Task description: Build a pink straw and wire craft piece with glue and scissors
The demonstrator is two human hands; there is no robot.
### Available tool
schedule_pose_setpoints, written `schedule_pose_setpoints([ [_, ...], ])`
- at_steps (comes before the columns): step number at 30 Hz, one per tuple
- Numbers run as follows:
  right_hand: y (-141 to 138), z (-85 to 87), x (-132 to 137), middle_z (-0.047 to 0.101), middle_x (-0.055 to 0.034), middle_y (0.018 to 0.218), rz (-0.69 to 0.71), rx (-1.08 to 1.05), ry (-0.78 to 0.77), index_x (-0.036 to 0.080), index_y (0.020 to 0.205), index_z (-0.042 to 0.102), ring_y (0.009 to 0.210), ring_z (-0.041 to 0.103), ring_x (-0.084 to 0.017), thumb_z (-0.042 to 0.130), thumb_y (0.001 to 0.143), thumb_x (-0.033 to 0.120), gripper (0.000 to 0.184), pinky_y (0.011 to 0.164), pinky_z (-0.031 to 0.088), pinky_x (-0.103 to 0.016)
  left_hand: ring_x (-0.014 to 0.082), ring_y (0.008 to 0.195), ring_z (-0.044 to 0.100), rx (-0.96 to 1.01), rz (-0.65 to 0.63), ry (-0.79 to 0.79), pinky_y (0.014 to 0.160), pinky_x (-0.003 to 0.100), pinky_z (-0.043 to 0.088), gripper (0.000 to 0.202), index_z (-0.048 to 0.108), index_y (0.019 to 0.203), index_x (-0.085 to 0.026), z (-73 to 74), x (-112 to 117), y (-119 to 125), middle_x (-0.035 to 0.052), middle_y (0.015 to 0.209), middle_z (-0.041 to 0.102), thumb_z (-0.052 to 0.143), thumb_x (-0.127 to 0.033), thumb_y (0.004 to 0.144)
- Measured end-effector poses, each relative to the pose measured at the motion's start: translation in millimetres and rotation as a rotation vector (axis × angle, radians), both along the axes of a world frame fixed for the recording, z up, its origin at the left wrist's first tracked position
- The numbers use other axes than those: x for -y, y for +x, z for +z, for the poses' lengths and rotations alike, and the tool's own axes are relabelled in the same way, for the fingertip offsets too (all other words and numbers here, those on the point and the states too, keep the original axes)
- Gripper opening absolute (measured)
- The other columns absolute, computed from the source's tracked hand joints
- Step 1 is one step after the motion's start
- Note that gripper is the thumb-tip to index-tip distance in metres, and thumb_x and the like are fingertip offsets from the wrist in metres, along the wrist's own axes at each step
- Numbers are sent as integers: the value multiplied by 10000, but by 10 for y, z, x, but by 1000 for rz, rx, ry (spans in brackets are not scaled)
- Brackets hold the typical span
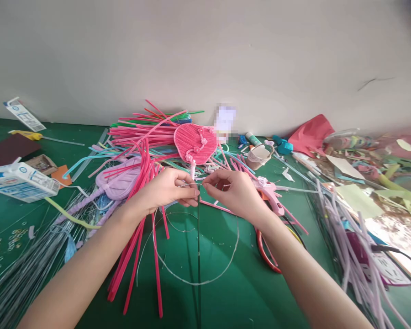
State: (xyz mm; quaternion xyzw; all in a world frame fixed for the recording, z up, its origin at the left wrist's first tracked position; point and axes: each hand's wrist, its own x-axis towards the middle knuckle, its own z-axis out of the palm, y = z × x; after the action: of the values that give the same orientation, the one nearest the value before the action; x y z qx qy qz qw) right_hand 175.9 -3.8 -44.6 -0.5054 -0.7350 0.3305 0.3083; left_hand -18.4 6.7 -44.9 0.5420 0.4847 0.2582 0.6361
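Observation:
My left hand and my right hand meet at mid-frame above the green table. Both have their fingertips pinched on a thin pale wire, whose slack hangs below in a wide loop. A thin dark upright line runs down from between the fingertips; whether it is a wire or a table seam I cannot tell. Just behind the hands lies a pink fan-shaped piece with small flowers and a pale wrapped handle. Pink pipe cleaners spread out beside and below my left hand.
Left are a lilac fan-shaped piece, a bundle of dark wires and a milk carton. By my right forearm are red handles, a pink glue gun and lilac pipe cleaners. A paper cup stands behind.

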Motion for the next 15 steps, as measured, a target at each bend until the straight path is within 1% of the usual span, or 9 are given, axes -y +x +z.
schedule_pose_setpoints([
  [2, 23, 5, 18, 739, -16, 816, -14, -4, -15, 201, 810, 702, 667, 627, -147, 632, 783, 232, 81, 616, 508, -286, 184, 643, 743, 1, 13, -17, 600, 233, 583, 367, 677, 781, -129, 13, 8, 14, 29, 646, 743, 899, -337, 576],
  [3, 37, 3, 27, 739, -19, 829, -21, -27, -46, 201, 881, 703, 667, 639, -151, 646, 785, 254, 123, 605, 519, -285, 184, 643, 744, -1, 21, -24, 602, 234, 584, 374, 676, 783, -129, 23, 14, 22, 30, 650, 746, 904, -334, 567],
  [5, 64, -13, 39, 733, -30, 855, -30, -124, -149, 196, 1042, 673, 666, 667, -160, 666, 794, 306, 271, 567, 543, -278, 185, 641, 743, -12, 32, -31, 600, 235, 582, 380, 675, 782, -129, 48, 29, 37, 31, 644, 745, 908, -329, 558],
  [6, 74, -26, 41, 729, -36, 864, -23, -185, -210, 191, 1083, 657, 664, 678, -161, 667, 803, 332, 314, 548, 553, -271, 187, 640, 743, -21, 35, -31, 596, 234, 579, 379, 673, 777, -129, 59, 37, 45, 31, 636, 743, 908, -329, 557],
  [7, 81, -41, 40, 725, -41, 867, -9, -240, -265, 185, 1081, 654, 660, 684, -160, 661, 814, 353, 315, 536, 560, -264, 188, 637, 743, -30, 37, -30, 592, 233, 577, 378, 670, 773, -129, 68, 44, 51, 30, 627, 740, 907, -330, 558],
  [9, 85, -68, 33, 716, -45, 847, 27, -319, -340, 173, 975, 673, 656, 687, -153, 648, 830, 385, 258, 536, 572, -253, 191, 639, 742, -44, 33, -30, 591, 234, 573, 378, 666, 773, -129, 77, 55, 58, 27, 614, 733, 902, -338, 565],
  [11, 79, -84, 26, 707, -43, 802, 53, -354, -384, 164, 882, 677, 658, 685, -150, 659, 824, 401, 244, 545, 576, -247, 194, 643, 743, -42, 25, -30, 595, 239, 573, 379, 660, 781, -130, 77, 59, 59, 23, 615, 729, 892, -355, 583],
  [15, 64, -70, 36, 693, -27, 702, 53, -390, -457, 154, 844, 682, 630, 668, -133, 719, 785, 415, 271, 549, 564, -228, 206, 668, 750, -9, -11, -33, 610, 266, 578, 351, 654, 831, -139, 70, 44, 33, 41, 723, 751, 816, -417, 691],
])
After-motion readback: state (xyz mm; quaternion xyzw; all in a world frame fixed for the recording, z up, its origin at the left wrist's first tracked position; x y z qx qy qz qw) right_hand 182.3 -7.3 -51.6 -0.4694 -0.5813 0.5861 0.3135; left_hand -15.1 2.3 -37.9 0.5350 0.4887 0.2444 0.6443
